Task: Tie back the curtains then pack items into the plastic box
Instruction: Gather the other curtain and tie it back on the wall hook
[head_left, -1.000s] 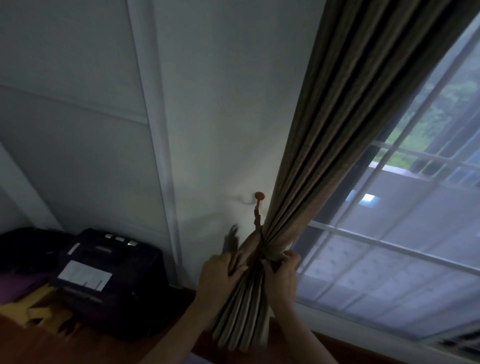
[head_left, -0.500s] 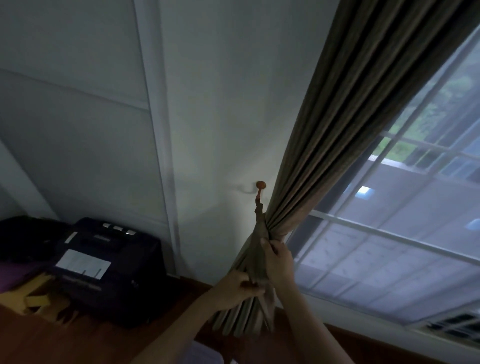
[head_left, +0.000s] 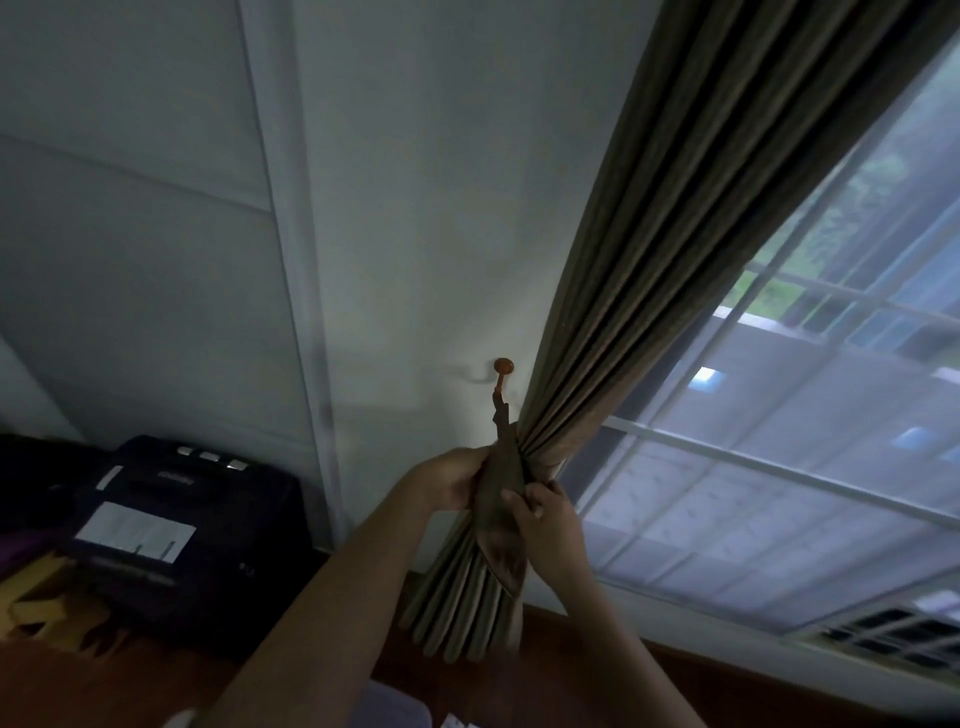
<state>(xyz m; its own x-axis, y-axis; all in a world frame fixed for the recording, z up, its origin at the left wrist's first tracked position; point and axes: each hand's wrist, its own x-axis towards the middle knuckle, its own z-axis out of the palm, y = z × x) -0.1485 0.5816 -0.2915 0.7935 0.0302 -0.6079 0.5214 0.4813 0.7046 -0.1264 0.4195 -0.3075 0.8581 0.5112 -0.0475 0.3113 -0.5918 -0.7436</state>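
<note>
To me the curtain reads as olive-brown, its pleats making long stripes of lighter tan and dark shadow. The tieback across it is a plainer, darker brown, and the hook knob above it is rusty orange. The wall is pale grey-white. The window bars at right are white, with green foliage beyond at upper right. At lower left I see a black case with a white label, something yellow beside it, and a reddish-brown wooden floor.
</note>
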